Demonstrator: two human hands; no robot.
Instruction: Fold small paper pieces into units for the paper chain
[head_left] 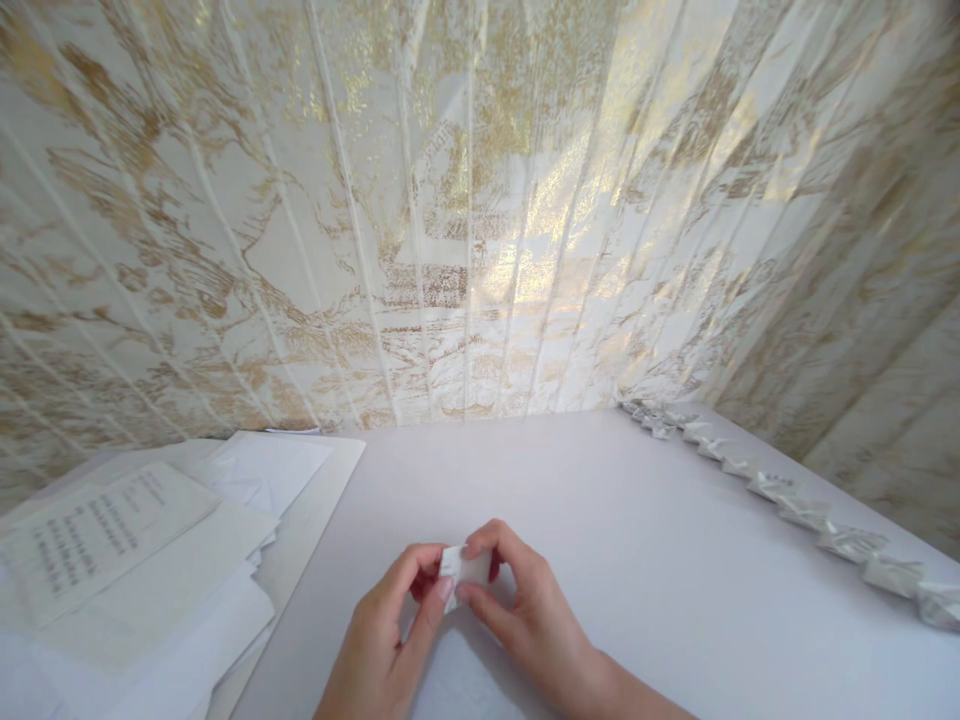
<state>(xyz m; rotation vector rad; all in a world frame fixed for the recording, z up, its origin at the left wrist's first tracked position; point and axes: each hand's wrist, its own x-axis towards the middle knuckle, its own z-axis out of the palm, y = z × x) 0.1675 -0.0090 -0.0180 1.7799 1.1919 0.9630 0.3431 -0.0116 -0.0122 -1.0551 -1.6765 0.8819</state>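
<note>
A small folded piece of white paper (472, 568) is held up between both hands, just over the white table (555, 480). My left hand (397, 620) pinches its left edge, the thumb in front and the fingers curled behind. On the other side my right hand (532, 610) grips the paper with forefinger at the top edge and thumb at the lower edge. Faint dark marks show on the paper's left part. The fingertips behind it are partly hidden.
Loose paper sheets (165, 600), one printed with text (97, 540), lie piled at the left. Along the right edge runs a row of several small folded paper pieces (802, 510). A white and gold patterned wall (450, 220) rises behind the table.
</note>
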